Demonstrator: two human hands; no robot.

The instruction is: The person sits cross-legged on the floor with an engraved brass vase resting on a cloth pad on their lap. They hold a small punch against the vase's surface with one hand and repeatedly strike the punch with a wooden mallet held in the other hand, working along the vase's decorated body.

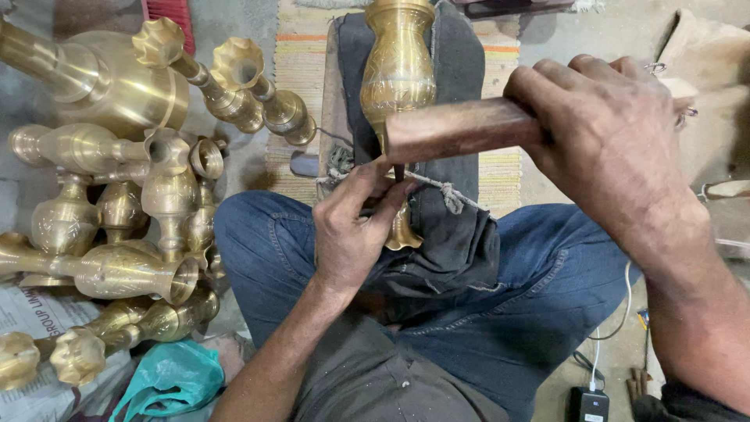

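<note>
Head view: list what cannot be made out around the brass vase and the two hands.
- Thin dark tool's tip: hidden by the left hand fingers, head view.
- Brass vase: its top is cut off by the upper edge; its neck is hidden behind the wooden block and the left hand.
- Wooden block's far end: covered by the right hand.
- Cord knot: too small to read.
</note>
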